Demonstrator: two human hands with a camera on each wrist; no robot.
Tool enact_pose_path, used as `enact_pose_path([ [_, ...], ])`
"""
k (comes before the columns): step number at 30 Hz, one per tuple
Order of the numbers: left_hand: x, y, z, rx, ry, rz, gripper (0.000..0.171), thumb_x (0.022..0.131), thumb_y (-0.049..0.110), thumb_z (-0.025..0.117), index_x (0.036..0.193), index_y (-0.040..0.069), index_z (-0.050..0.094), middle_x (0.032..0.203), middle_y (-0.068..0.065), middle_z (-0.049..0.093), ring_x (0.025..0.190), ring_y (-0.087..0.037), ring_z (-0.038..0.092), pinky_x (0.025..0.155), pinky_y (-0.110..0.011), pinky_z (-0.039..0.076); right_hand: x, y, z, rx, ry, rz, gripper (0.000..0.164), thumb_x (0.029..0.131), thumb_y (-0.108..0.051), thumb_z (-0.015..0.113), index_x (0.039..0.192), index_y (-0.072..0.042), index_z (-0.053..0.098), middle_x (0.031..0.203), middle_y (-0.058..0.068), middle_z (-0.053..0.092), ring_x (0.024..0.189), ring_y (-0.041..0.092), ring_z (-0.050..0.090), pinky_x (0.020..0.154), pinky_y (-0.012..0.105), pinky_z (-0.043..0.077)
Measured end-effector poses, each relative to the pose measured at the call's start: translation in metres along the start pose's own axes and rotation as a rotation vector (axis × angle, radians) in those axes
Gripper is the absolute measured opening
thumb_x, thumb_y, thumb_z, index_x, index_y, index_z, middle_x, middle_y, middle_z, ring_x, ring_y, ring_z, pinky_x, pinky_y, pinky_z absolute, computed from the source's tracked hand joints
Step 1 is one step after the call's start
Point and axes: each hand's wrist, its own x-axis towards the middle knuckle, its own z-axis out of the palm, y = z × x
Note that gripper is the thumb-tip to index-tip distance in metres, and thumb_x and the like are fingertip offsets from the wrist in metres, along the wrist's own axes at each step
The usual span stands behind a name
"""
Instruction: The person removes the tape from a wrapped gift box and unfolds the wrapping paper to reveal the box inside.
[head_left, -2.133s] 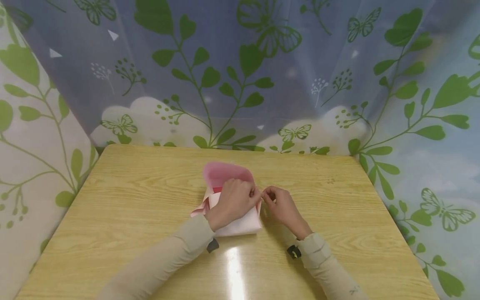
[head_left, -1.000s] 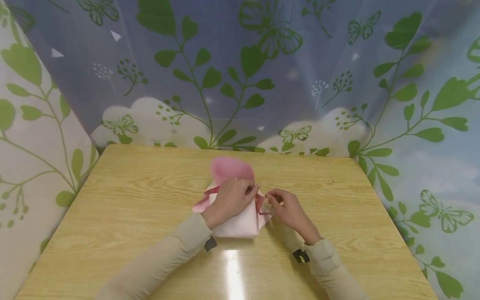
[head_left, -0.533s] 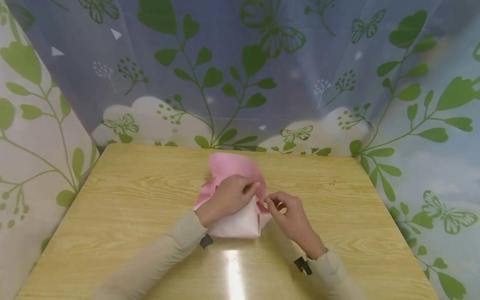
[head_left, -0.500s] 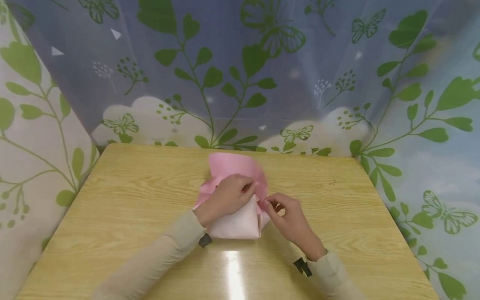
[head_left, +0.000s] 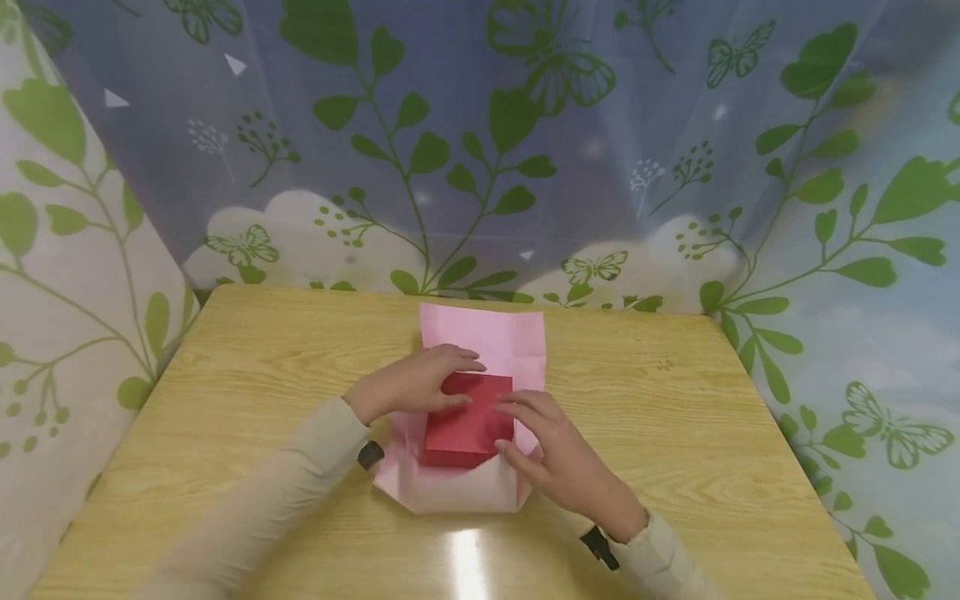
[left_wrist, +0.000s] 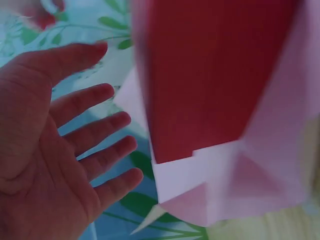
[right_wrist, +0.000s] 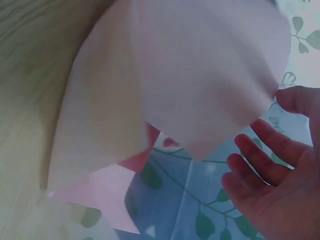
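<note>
A red box [head_left: 468, 421] sits in the middle of an opened sheet of pink paper [head_left: 483, 333] on the table. My left hand [head_left: 412, 382] is spread over the box's left side, and in the left wrist view its fingers [left_wrist: 102, 132] stand apart from the red box [left_wrist: 210, 75]. On the right, my right hand [head_left: 566, 454] hovers with loosely bent fingers above the box's right edge. The right wrist view shows its thumb [right_wrist: 297, 100] at the edge of the near paper flap [right_wrist: 210, 65]; whether it touches, I cannot tell.
The wood-grain table [head_left: 300, 358] carries the paper and box. Behind it and at both sides hang cloths [head_left: 592, 192] printed with leaves and butterflies. A bright light streak [head_left: 468, 562] reflects near the front.
The pink paper has come unfolded: its front flap has fallen toward me and the far part lies flatter, baring the red box. Both hands have left the pinch and spread; the left moved left.
</note>
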Motion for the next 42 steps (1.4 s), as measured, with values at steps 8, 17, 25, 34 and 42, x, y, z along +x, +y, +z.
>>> enact_pose_path([
  [8,-0.006,-0.004,0.013,-0.029,-0.139,-0.087,0.070,0.093,0.041,0.072,0.151,0.008,0.050,0.153,-0.016,0.049,0.143,-0.032,0.045,0.120,-0.045,0.036,-0.016,-0.021,-0.011,-0.026,-0.474,0.032,0.036,0.102,-0.019,0.060,0.137,-0.012,0.063,0.138,-0.002,0.063,0.131,0.017,0.056,0.112,0.040,0.047],
  [17,-0.007,-0.011,0.017,-0.057,-0.141,-0.101,0.072,0.093,0.044,0.072,0.152,0.010,0.049,0.151,-0.013,0.051,0.142,-0.029,0.046,0.120,-0.042,0.036,-0.042,-0.024,-0.009,-0.025,-0.832,-0.118,0.045,0.099,-0.009,0.062,0.143,-0.014,0.058,0.145,0.001,0.059,0.136,0.014,0.054,0.110,0.031,0.048],
  [25,0.005,-0.029,0.006,-0.073,-0.088,-0.015,0.061,0.097,0.038,0.068,0.146,0.005,0.055,0.147,-0.011,0.057,0.140,-0.027,0.050,0.119,-0.042,0.038,-0.044,-0.009,0.019,-0.117,-0.766,-0.290,0.074,0.086,-0.018,0.080,0.153,-0.014,0.048,0.162,0.014,0.038,0.151,0.029,0.034,0.121,0.037,0.035],
  [34,0.034,-0.062,0.008,-0.122,-0.076,-0.009,0.056,0.103,0.031,0.056,0.152,0.005,0.046,0.161,-0.018,0.039,0.152,-0.040,0.027,0.125,-0.055,0.023,-0.025,-0.002,0.058,-0.320,-0.734,-0.536,0.117,0.068,-0.072,0.079,0.162,-0.020,0.031,0.168,0.007,0.026,0.156,0.024,0.023,0.126,0.028,0.021],
  [42,0.048,-0.085,0.015,-0.066,-0.109,0.006,0.053,0.109,0.028,0.042,0.156,0.003,0.038,0.164,-0.022,0.029,0.154,-0.042,0.020,0.127,-0.052,0.017,-0.011,-0.005,0.074,-0.373,-0.801,-0.580,0.140,0.053,-0.078,0.083,0.165,-0.023,0.019,0.171,0.008,0.015,0.158,0.026,0.013,0.128,0.032,0.017],
])
